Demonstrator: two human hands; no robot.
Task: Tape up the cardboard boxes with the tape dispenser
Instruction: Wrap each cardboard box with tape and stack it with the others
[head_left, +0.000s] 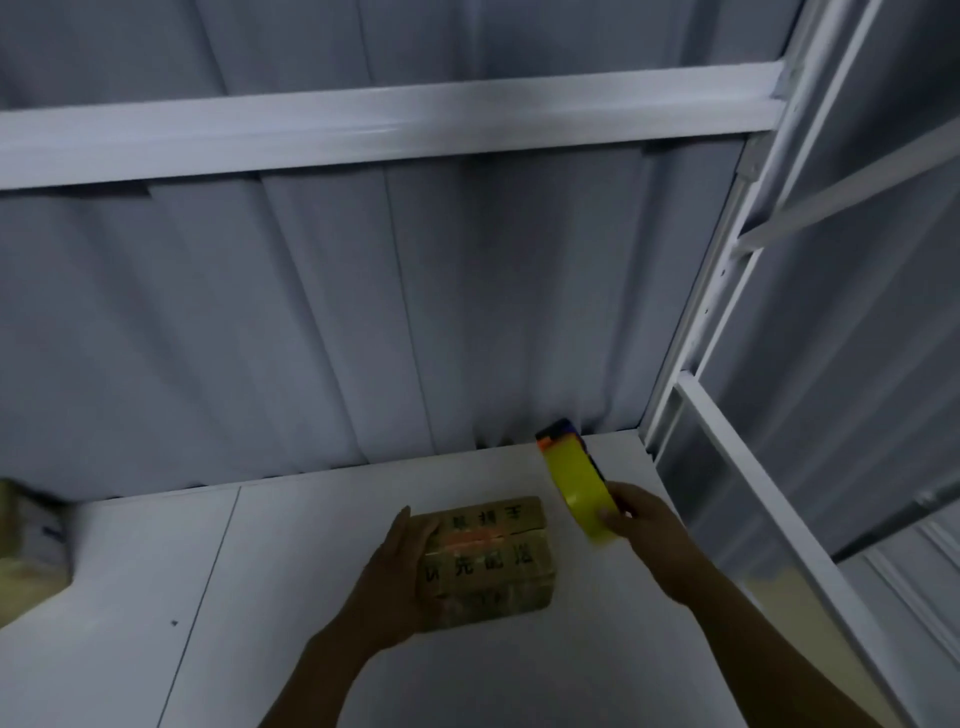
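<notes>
A small brown cardboard box (493, 556) with dark printed characters and an orange strip along its top seam lies on the white table (260, 597). My left hand (395, 582) grips the box's left side. My right hand (639, 519) holds a tape dispenser (576, 483) with a yellow tape roll and a dark blue and orange frame, raised just right of and above the box, apart from it.
A grey corrugated wall with a white crossbar (389, 124) rises behind the table. A white metal frame post (727, 291) and rail stand at the right. More cardboard boxes (31, 545) sit at the far left edge.
</notes>
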